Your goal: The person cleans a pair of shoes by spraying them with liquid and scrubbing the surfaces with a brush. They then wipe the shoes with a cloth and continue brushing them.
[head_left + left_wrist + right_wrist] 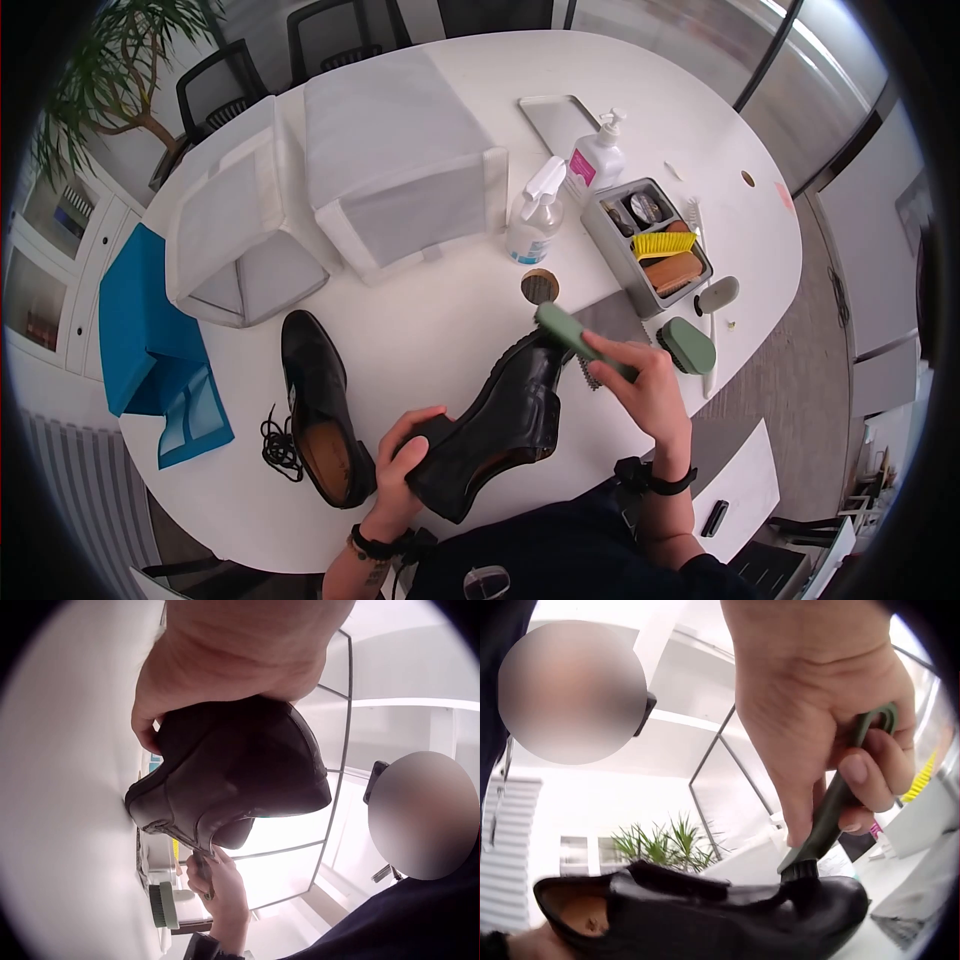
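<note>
A black leather shoe [505,400] is tilted above the near part of the table, its toe pointing away from the person. My left hand [398,472] grips it around the heel end. In my right hand [648,388] is a green-handled brush [565,328]. In the right wrist view the dark bristles [801,870] meet the upper near the toe, with the fingers wrapped around the handle [832,821]. The other black shoe [312,370] stands upright on the table to the left, with a bundle of black laces [280,448] beside it.
A grey caddy [622,250] holds a yellow brush [664,245] and other shoe-care items. Nearby are a second green brush [688,345], a spray bottle [535,228] and a pump bottle [597,160]. White fabric boxes [400,130] and a blue box [150,320] occupy the left.
</note>
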The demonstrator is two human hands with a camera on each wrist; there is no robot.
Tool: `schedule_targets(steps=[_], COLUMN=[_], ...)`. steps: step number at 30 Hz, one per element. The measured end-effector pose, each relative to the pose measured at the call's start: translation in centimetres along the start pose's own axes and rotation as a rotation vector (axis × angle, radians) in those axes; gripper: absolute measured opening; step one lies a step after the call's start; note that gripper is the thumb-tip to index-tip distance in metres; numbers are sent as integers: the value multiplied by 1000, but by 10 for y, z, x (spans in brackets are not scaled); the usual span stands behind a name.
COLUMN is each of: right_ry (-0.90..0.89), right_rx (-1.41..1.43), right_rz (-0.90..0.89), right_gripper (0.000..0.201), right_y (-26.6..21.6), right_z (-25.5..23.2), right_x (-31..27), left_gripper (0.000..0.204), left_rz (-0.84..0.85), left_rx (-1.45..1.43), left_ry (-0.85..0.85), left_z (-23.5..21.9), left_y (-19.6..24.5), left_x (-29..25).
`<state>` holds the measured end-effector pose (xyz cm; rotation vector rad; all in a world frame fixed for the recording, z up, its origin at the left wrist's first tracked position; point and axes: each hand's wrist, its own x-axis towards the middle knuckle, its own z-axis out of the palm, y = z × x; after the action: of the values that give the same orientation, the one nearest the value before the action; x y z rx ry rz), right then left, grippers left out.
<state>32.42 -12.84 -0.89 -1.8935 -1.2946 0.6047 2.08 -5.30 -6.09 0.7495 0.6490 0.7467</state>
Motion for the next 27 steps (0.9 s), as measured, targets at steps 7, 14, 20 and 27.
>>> schedule_targets(steps=[7,14,20,27], right_ry=[-111,-202,21,-51], right_rx=[77,18,-55,-48], right_rz=[-143,-149,-1,-70], right_gripper=[38,40,43,41], right_y=[-3,-14,0,-5], right_z=[2,-1,8,7], right_x=[-4,-6,-3,-5], left_gripper=[48,49,50,51], left_rz=[-5,-14,18,-33], left_rx=[26,14,-1,-21], left_ry=[21,16,18,86], left_z=[1,2,5,5], left_y=[0,1,1,3], left_x=[-1,-1,-1,0])
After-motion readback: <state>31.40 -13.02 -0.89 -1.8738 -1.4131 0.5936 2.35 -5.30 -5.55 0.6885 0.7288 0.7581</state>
